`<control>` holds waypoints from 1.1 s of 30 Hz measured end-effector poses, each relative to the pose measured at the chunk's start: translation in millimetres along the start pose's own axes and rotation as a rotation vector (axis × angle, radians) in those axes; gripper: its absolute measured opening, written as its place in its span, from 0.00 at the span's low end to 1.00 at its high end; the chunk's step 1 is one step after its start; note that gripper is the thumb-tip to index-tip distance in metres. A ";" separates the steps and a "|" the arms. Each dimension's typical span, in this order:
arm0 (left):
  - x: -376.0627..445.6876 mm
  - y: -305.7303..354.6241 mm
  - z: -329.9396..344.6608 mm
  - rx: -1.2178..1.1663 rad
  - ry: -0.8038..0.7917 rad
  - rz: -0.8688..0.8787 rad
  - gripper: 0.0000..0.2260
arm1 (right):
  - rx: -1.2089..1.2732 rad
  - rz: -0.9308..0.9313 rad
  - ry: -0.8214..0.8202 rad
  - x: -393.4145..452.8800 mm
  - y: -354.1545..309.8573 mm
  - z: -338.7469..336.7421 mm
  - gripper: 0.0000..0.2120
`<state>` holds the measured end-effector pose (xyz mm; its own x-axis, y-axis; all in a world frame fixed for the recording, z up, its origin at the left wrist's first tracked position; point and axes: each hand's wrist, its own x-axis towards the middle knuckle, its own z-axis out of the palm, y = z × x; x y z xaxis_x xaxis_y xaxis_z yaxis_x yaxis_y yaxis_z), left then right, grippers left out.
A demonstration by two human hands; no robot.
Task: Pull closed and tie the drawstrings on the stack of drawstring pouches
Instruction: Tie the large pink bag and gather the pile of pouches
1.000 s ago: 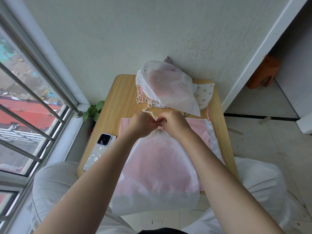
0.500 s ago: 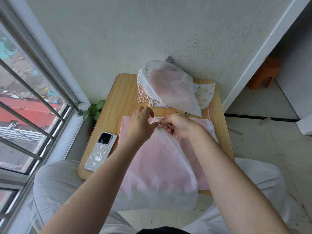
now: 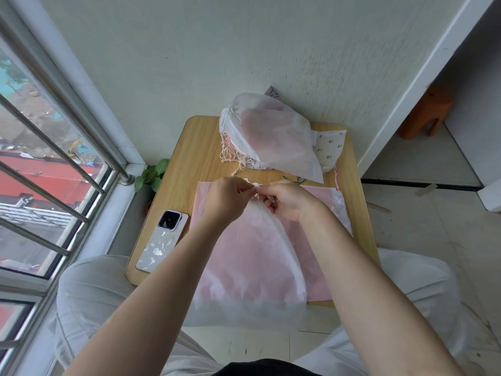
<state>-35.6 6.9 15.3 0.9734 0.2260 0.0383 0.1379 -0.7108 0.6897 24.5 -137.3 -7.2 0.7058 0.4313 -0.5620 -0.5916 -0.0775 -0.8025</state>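
Both hands are meeting at the gathered neck of a white pouch (image 3: 252, 267) that is lying on the pink stack (image 3: 322, 240) at the near edge of the table (image 3: 200, 142). The left hand (image 3: 226, 199) is pinching the cord (image 3: 256, 185) between thumb and curled fingers, while the right hand (image 3: 287, 200) is gripping it with fingers curled round the strands. Tied pouches (image 3: 273, 137) are lying piled at the far edge, and a phone (image 3: 162, 237) is resting to the left.

A phone (image 3: 162, 240) lay camera-up on the wooden table (image 3: 200, 147) at eight o'clock. A green plant (image 3: 151, 175) sat by the window bars (image 3: 54, 147); an orange stool (image 3: 425, 115) stood at two o'clock.
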 end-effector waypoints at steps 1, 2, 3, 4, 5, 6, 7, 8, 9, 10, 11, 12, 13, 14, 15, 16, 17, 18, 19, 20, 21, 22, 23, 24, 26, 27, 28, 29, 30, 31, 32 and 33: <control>3.4 -0.2 -1.1 -0.017 -0.025 -0.020 0.06 | 0.011 -0.014 0.005 -0.3 0.8 -0.6 0.01; 6.9 -0.7 -2.5 -0.031 -0.056 -0.052 0.06 | 0.021 -0.026 0.010 -0.4 1.7 -0.8 0.02; 10.0 -1.4 -3.9 -0.042 -0.097 -0.091 0.06 | 0.029 -0.036 0.016 -0.4 2.3 -0.7 0.02; 12.6 -1.7 -5.4 -0.055 -0.155 -0.129 0.07 | 0.033 -0.046 0.027 -0.7 2.2 -0.2 0.02; 14.2 -1.3 -6.4 -0.089 -0.230 -0.162 0.09 | 0.029 -0.054 0.038 -0.9 2.3 0.3 0.03; 15.7 -0.2 -7.8 -0.144 -0.308 -0.191 0.09 | 0.020 -0.061 0.046 -0.8 1.9 0.7 0.05; 16.9 0.4 -8.6 -0.207 -0.373 -0.221 0.10 | 0.006 -0.066 0.053 -0.7 1.6 0.9 0.07; 18.2 0.5 -8.9 -0.254 -0.415 -0.251 0.11 | -0.011 -0.070 0.060 -1.4 1.0 1.1 0.09; 19.2 0.2 -9.2 -0.270 -0.433 -0.270 0.11 | -0.028 -0.072 0.068 -2.5 0.6 1.2 0.09; 20.4 -0.8 -9.4 -0.257 -0.429 -0.275 0.11 | -0.049 -0.074 0.080 -3.3 0.8 0.6 0.08; 21.6 -2.3 -9.8 -0.224 -0.410 -0.269 0.12 | -0.078 -0.078 0.098 -3.7 1.5 -0.6 0.08; 22.6 -5.0 -10.8 -0.176 -0.380 -0.256 0.13 | -0.124 -0.085 0.131 -4.4 2.3 -2.0 0.08; 23.7 -9.5 -11.4 -0.124 -0.341 -0.248 0.15 | -0.198 -0.100 0.184 -4.5 3.2 -4.2 0.09; 24.3 -14.6 -12.4 -0.078 -0.297 -0.249 0.17 | -0.295 -0.121 0.250 -4.5 4.0 -7.2 0.10; 24.9 -20.8 -13.2 -0.043 -0.251 -0.261 0.18 | -0.396 -0.145 0.319 -4.0 4.6 -10.5 0.12; 24.8 -27.2 -13.6 -0.022 -0.217 -0.278 0.19 | -0.486 -0.174 0.382 -3.2 4.9 -13.3 0.14; 24.4 -33.0 -13.0 -0.002 -0.199 -0.292 0.20 | -0.570 -0.210 0.436 -2.5 5.2 -15.0 0.16; 23.5 -37.2 -11.4 0.027 -0.186 -0.297 0.21 | -0.648 -0.247 0.473 -2.0 5.1 -14.9 0.17; 23.2 -41.0 -9.3 0.065 -0.178 -0.293 0.22 | -0.709 -0.279 0.493 -1.3 4.9 -13.3 0.18; 23.0 -43.0 -7.8 0.096 -0.170 -0.292 0.22 | -0.751 -0.301 0.499 -0.4 5.1 -11.1 0.18; 24.0 -44.6 -6.9 0.119 -0.153 -0.288 0.22 | -0.775 -0.313 0.494 0.5 4.9 -9.1 0.16; 24.6 -44.7 -8.2 0.141 -0.132 -0.271 0.20 | -0.785 -0.319 0.478 1.1 4.2 -8.0 0.15; 26.3 -44.3 -10.6 0.162 -0.115 -0.226 0.16 | -0.783 -0.325 0.455 1.3 2.2 -7.5 0.13; 28.0 -42.8 -14.4 0.163 -0.118 -0.161 0.10 | -0.771 -0.337 0.432 0.8 -1.4 -7.8 0.12; 32.0 -34.1 -22.3 0.098 -0.226 0.013 0.10 | -0.744 -0.365 0.403 0.4 -10.6 -7.4 0.13; 34.4 -26.1 -24.3 0.068 -0.331 0.082 0.15 | -0.742 -0.379 0.391 0.0 -16.3 -6.5 0.14; 36.1 -18.1 -24.1 0.087 -0.434 0.114 0.19 | -0.742 -0.392 0.370 0.2 -21.1 -4.2 0.15; 38.3 -10.0 -21.9 0.155 -0.506 0.132 0.21 | -0.738 -0.414 0.345 -0.7 -26.6 -1.8 0.15; 41.6 -3.5 -19.0 0.245 -0.544 0.132 0.22 | -0.721 -0.441 0.318 -2.5 -32.6 0.6 0.15; 46.9 -0.4 -16.5 0.308 -0.543 0.119 0.21 | -0.695 -0.461 0.294 -5.3 -38.9 3.2 0.14; 51.5 3.6 -17.1 0.324 -0.529 0.106 0.20 | -0.681 -0.468 0.279 -9.0 -46.0 4.2 0.14; 56.5 6.7 -19.1 0.312 -0.510 0.098 0.18 | -0.707 -0.451 0.259 -14.6 -53.7 3.7 0.16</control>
<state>16.8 27.6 35.9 0.9387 -0.1431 -0.3136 0.0155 -0.8912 0.4532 44.5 -136.1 44.8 0.9311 0.3442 -0.1206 0.0844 -0.5251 -0.8468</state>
